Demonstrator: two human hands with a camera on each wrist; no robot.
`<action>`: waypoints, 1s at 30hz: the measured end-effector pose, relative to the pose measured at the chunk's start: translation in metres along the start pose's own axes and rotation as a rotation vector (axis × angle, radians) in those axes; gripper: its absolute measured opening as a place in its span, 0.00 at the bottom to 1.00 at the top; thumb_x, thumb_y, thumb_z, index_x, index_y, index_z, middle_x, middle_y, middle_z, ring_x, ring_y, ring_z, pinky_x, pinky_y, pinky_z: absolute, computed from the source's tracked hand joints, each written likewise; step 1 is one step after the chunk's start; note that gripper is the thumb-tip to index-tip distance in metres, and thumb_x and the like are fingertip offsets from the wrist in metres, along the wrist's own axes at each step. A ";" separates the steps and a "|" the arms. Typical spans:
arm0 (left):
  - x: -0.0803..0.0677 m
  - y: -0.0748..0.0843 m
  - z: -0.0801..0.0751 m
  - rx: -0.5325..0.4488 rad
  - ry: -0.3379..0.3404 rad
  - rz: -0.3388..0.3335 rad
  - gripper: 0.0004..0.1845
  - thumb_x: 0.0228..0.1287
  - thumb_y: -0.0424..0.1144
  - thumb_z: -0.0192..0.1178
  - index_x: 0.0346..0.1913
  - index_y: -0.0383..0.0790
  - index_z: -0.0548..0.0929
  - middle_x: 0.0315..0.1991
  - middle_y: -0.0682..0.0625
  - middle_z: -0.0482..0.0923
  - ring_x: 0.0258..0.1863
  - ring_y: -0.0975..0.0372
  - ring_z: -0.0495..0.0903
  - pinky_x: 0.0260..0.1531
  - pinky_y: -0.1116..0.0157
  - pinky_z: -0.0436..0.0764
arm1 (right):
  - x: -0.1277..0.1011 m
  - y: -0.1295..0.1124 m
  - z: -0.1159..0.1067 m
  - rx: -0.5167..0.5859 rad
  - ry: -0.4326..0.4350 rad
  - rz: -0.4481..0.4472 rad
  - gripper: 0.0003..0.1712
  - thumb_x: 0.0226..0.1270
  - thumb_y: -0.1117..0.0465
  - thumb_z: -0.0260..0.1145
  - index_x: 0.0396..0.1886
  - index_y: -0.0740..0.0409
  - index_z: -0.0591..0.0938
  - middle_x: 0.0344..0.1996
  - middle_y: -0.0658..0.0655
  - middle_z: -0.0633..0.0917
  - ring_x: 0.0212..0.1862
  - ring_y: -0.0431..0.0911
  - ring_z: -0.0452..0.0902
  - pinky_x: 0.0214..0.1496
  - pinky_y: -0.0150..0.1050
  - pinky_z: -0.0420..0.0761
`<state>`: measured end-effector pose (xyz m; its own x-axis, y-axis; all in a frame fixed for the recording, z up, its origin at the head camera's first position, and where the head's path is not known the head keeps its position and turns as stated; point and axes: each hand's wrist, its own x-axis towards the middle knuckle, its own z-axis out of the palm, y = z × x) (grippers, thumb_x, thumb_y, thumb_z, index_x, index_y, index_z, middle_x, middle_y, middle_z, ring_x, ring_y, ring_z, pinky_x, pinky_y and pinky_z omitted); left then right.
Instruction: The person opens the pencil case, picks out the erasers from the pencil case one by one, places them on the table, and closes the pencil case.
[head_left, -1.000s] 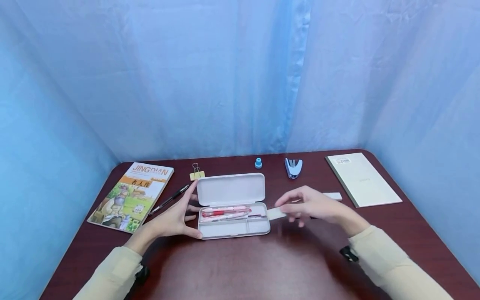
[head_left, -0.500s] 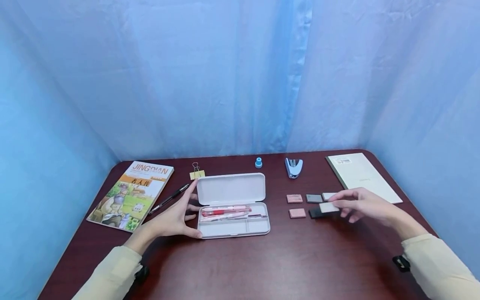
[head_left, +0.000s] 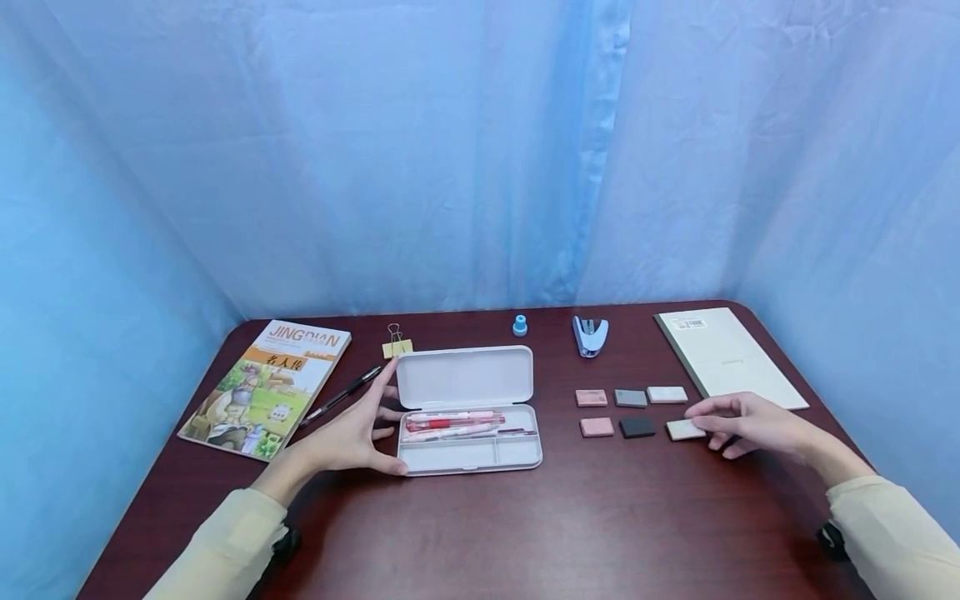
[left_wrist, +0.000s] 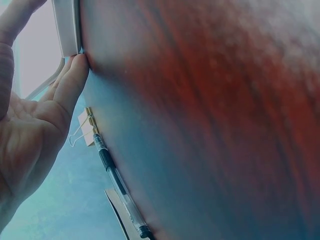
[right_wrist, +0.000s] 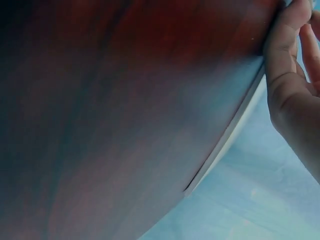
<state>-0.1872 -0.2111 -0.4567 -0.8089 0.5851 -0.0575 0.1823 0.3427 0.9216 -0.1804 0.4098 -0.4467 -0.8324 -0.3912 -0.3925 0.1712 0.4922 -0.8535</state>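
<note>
In the head view, an open white pencil case (head_left: 468,456) holds pink-and-white pens and a red pen (head_left: 426,424). My left hand (head_left: 345,437) holds the case's left end, thumb at the front corner and index finger by the raised lid; the left wrist view shows its fingers touching the case. To the right, my right hand (head_left: 757,429) pinches the edge of an off-white eraser (head_left: 682,430) down at the table. Beside it lie a black eraser (head_left: 637,427) and a pink eraser (head_left: 597,427). Behind are a white eraser (head_left: 667,395), a grey one and a reddish-pink one.
A picture-covered book (head_left: 266,392) lies at the left, with a black pen (head_left: 341,396) and a yellow binder clip (head_left: 397,347) near it. A blue stapler (head_left: 590,337) and a small blue bottle-shaped item (head_left: 520,326) stand at the back. A pale notebook (head_left: 735,358) lies right.
My right hand has carried the off-white eraser rightward from beside the pencil case and set it down at the right end of the front row. The left hand stays at the case.
</note>
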 end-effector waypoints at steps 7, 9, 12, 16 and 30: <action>-0.001 0.001 -0.002 0.004 0.001 -0.003 0.79 0.43 0.35 0.85 0.79 0.73 0.29 0.70 0.40 0.55 0.66 0.46 0.71 0.63 0.47 0.74 | 0.003 0.001 0.007 -0.026 0.039 0.035 0.27 0.76 0.55 0.64 0.65 0.70 0.75 0.38 0.61 0.82 0.38 0.50 0.82 0.40 0.45 0.88; -0.002 0.001 -0.003 0.007 0.003 -0.002 0.79 0.42 0.35 0.85 0.80 0.71 0.29 0.70 0.40 0.55 0.66 0.46 0.71 0.63 0.46 0.74 | 0.004 0.001 0.009 -0.031 0.039 0.028 0.27 0.76 0.55 0.64 0.65 0.71 0.75 0.38 0.60 0.81 0.37 0.50 0.82 0.40 0.45 0.88; -0.005 0.000 -0.004 0.010 0.004 -0.007 0.79 0.43 0.35 0.85 0.80 0.69 0.29 0.70 0.39 0.54 0.66 0.45 0.71 0.63 0.46 0.74 | 0.006 0.001 0.013 -0.025 0.034 0.019 0.27 0.76 0.56 0.63 0.64 0.72 0.74 0.39 0.59 0.82 0.36 0.49 0.81 0.39 0.44 0.88; -0.008 0.000 -0.004 0.007 0.001 -0.005 0.79 0.43 0.35 0.84 0.81 0.66 0.29 0.69 0.39 0.53 0.66 0.45 0.71 0.63 0.46 0.74 | 0.007 0.000 0.017 -0.024 0.026 0.010 0.24 0.77 0.58 0.63 0.60 0.73 0.75 0.38 0.59 0.82 0.35 0.47 0.81 0.39 0.43 0.88; -0.001 0.000 -0.001 -0.003 -0.001 0.009 0.78 0.43 0.35 0.84 0.80 0.70 0.30 0.68 0.40 0.56 0.65 0.46 0.72 0.63 0.47 0.74 | 0.006 -0.006 0.012 -0.053 0.045 0.007 0.20 0.76 0.58 0.64 0.56 0.71 0.77 0.32 0.59 0.79 0.32 0.47 0.79 0.35 0.43 0.88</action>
<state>-0.1869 -0.2126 -0.4567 -0.8068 0.5888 -0.0494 0.1881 0.3351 0.9232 -0.1802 0.3946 -0.4478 -0.8544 -0.3527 -0.3816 0.1497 0.5360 -0.8308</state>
